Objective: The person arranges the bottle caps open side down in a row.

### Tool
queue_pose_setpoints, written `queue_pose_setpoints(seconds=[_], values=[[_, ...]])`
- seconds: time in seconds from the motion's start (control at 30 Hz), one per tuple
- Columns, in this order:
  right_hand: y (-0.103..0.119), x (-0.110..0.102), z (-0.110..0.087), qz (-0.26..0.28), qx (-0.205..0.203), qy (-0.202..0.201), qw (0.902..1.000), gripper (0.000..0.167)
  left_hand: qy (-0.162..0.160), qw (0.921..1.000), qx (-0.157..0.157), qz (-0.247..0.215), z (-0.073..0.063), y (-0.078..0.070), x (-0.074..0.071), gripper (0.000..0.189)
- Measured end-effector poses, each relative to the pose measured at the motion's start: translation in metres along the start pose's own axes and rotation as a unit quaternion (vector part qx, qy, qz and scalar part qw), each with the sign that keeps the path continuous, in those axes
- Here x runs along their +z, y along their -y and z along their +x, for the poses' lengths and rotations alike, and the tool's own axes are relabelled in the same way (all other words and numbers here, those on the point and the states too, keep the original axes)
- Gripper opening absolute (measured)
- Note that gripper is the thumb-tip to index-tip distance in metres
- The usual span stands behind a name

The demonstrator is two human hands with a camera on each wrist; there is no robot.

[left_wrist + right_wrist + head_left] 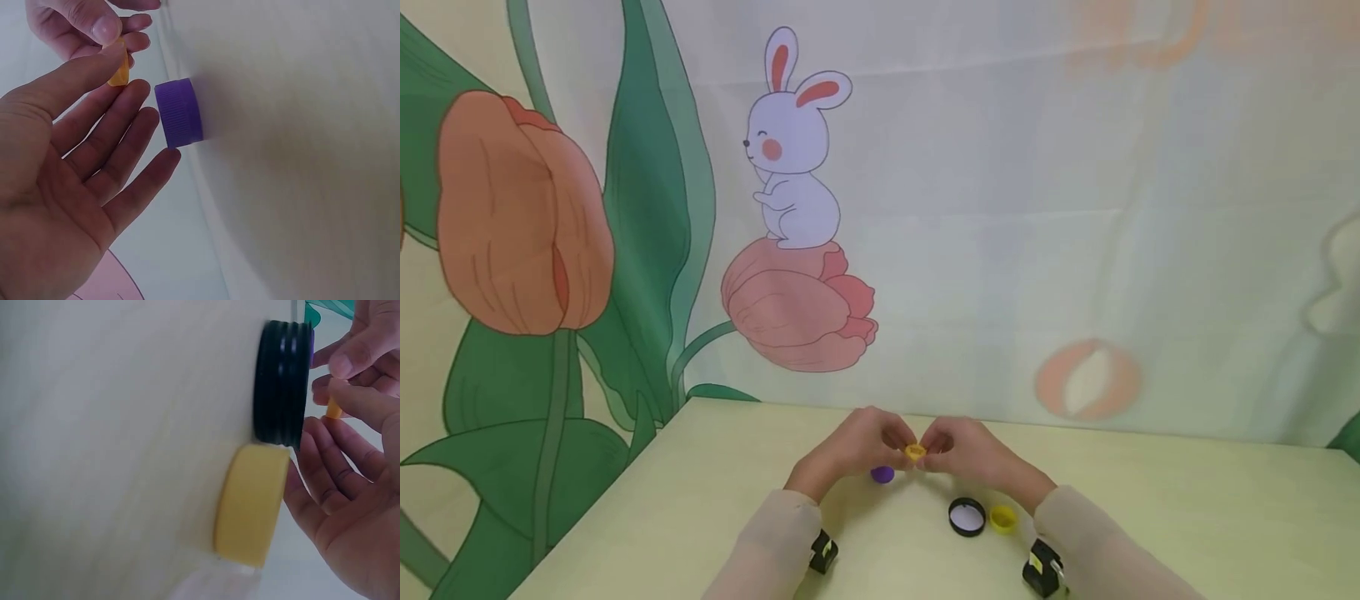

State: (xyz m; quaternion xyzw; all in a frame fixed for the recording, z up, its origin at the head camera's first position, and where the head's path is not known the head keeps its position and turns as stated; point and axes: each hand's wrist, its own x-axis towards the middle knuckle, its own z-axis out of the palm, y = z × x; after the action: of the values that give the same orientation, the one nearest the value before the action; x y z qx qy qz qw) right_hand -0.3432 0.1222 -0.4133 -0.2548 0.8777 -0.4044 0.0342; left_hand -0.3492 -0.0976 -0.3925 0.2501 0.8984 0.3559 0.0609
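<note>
Between my two hands, raised over the table, is a small orange-yellow bottle cap [914,452]. My left hand [867,442] pinches one side of it with thumb and fingertips, the other fingers spread loosely. From the opposite side, the fingertips of my right hand [967,450] pinch it too. Just below the left fingers stands a purple ribbed bottle cap [179,112] on the table. A black ridged lid [284,384] and a yellow cap [253,503] lie side by side, nearer the right forearm. Fingers cover part of the orange-yellow cap.
The pale table [700,508] reaches back to a hanging cloth [970,250] printed with a rabbit and tulips. In the head view, the black lid shows a white inside and the yellow cap its hollow. Each wrist wears a small black camera.
</note>
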Motion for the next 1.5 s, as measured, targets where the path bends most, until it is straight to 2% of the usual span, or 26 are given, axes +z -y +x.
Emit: queue_pose_setpoints(seconds=[0.3, 0.53, 0.87, 1.07, 1.5], values=[[0.001, 0.005, -0.001, -0.029, 0.007, 0.023, 0.9993, 0.014, 0.016, 0.9998, -0.007, 0.008, 0.0, 0.003, 0.006, 0.016], [0.004, 0.007, 0.0, -0.042, 0.01, 0.026, 0.9987, 0.015, 0.025, 0.9992, -0.012, 0.028, -0.001, 0.001, 0.008, 0.015], [0.002, 0.01, 0.004, -0.056, 0.01, 0.027, 0.998, 0.015, 0.017, 0.9976, -0.012, 0.065, 0.001, 0.002, 0.009, 0.017], [0.004, 0.008, 0.001, -0.052, 0.024, 0.031, 0.9979, 0.015, 0.012, 0.9967, -0.009, 0.079, 0.002, 0.002, 0.011, 0.017], [0.006, 0.008, -0.001, -0.055, 0.043, 0.037, 0.9969, 0.015, 0.012, 0.9965, -0.019, 0.081, 0.001, 0.0, 0.014, 0.016]])
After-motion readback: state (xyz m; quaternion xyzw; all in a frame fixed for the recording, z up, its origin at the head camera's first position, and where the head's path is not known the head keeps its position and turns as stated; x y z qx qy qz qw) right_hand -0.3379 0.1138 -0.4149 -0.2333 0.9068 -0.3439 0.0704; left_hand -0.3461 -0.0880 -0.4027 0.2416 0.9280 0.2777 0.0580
